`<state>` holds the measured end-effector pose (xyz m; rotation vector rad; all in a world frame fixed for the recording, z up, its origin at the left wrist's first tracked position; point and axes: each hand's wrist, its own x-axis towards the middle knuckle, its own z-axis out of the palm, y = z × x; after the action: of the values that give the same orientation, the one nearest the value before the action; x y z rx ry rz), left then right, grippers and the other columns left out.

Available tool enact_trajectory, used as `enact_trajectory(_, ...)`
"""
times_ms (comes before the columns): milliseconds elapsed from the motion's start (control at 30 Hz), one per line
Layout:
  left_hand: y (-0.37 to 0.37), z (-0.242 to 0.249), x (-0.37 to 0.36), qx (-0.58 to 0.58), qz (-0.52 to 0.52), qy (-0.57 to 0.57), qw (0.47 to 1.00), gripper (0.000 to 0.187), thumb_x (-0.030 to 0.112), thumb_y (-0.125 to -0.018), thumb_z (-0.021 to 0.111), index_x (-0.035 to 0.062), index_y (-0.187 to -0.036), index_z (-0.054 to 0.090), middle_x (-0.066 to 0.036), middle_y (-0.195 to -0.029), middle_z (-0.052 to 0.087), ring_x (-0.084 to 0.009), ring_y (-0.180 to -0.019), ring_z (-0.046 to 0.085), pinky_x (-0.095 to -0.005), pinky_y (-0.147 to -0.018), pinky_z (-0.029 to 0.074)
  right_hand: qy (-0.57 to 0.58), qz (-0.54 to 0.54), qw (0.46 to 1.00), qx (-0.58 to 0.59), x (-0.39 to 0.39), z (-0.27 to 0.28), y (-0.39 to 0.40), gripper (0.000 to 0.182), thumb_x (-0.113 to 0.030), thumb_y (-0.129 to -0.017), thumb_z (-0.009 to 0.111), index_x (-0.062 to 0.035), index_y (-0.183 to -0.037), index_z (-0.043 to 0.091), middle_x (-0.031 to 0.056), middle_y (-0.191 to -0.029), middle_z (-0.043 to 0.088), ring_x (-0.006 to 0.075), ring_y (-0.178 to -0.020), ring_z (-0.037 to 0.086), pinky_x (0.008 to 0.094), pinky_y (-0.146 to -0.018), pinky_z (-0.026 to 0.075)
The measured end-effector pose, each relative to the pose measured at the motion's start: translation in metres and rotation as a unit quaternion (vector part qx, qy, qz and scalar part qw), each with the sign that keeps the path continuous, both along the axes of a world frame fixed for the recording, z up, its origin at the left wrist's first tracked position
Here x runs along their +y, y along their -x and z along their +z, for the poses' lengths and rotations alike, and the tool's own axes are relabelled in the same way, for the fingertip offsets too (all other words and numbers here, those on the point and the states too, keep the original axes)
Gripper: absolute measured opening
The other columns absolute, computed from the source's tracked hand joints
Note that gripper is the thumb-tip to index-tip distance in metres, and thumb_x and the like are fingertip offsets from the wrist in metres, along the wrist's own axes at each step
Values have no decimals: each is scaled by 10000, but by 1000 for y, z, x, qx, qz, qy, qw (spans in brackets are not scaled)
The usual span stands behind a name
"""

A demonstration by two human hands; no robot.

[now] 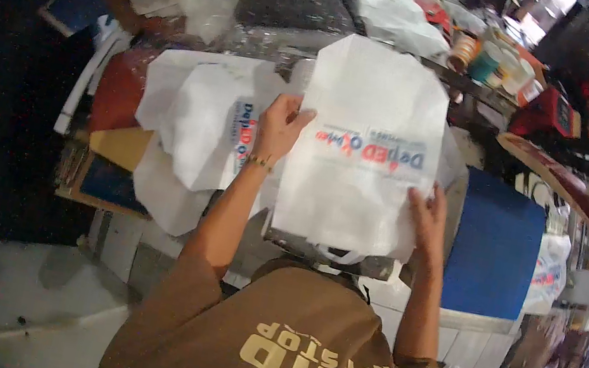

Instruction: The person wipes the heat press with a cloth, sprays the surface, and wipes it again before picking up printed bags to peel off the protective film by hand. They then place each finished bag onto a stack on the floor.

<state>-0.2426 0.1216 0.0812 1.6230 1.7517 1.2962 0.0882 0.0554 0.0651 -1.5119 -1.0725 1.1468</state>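
Currently a white bag (364,149) with a printed logo is held up flat above the table (474,326), one hand on each side edge. The left hand (281,128) is closed on the bag's left edge level with the print, thumb on the near face and fingers curled behind. The right hand (426,219) is pressed against the lower right edge; whether its fingers are wrapped round the fabric or only laid flat cannot be told.

Beside the left grip, a pile of white bags (198,128) with the same print is spread loosely, and under the held bag a blue board (493,243) is set to the right of the right grip. Since the fabric looks thin and limp, it could be judged likely to slide out of the looser right grip and fold over. The neighbouring pile could be dragged askew if the hanging lower edge is swept across it.
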Motion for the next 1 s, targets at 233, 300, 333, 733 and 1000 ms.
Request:
enact_trajectory(233,154,-45,0,408,445,105,790,586,281,-694,829,78,-1191,592,-154,-1133,633,-306,-1124,560,-450,-879,486,-30,88,992,-87,91,-44,-17,670,-245,-885,708,-23,-1434,393,208,-1101,632,196,-932,631,297,-723,513)
enact_trajectory(300,190,-40,-19,392,458,191,774,594,280,-694,827,83,-1200,587,-158,-1105,643,-324,-1085,584,-445,-870,494,-76,80,949,-294,84,-43,-16,762,-258,-820,773,-19,-1432,388,266,-1156,608,312,-1099,609,368,-882,494)
enact_trajectory(333,225,-63,-23,349,412,146,829,560,271,-691,827,79,-1163,594,-151,-1068,651,-333,-1035,605,-446,-852,500,-72,80,949,-297,84,-57,-18,762,-258,-820,773,-19,-1432,388,266,-1156,608,312,-1099,609,368,-882,494)
enact_trajectory(733,67,197,-87,274,20,-15,961,146,20,-829,678,18,-938,581,-114,-738,623,-253,-723,654,-349,-661,491,-294,95,906,-290,41,-25,22,732,-256,-750,821,-58,-1363,475,245,-1440,389,420,-1308,404,480,-1082,353)
enact_trajectory(1000,61,376,-145,309,-210,-86,924,363,42,-751,738,-2,-1099,646,-181,-1015,649,-263,-897,655,-345,-772,534,-382,169,904,-93,15,97,74,995,-311,-658,889,-50,-1458,358,211,-1533,292,376,-1434,260,450,-1155,258)
